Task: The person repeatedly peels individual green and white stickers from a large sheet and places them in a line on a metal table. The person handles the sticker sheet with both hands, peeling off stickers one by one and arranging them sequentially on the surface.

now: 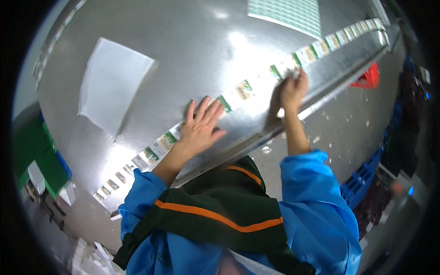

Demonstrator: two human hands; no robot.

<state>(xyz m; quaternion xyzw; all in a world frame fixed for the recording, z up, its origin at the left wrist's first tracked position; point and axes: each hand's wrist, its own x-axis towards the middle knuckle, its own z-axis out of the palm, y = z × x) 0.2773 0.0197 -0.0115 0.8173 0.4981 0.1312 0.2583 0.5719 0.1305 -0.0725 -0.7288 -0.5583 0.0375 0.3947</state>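
A long strip of printed labels or packets (244, 90), white, green and tan, runs diagonally over a shiny metal table (192, 44) near its front edge. My left hand (199, 132) lies palm down across the strip, fingers spread, with nothing gripped. Farther right, the bunched fingertips of my right hand (295, 91) meet the strip. Something small and pale shows at those fingertips, but glare hides whether they pinch it. Bright reflections wash out part of the strip between my hands.
A white sheet (111, 82) lies on the table's left side, and a green-and-white printed sheet (287, 15) at the far side. Beyond the front edge are a red plastic object (369, 77), scraps (266, 150) on the floor and blue plastic pallets (361, 182).
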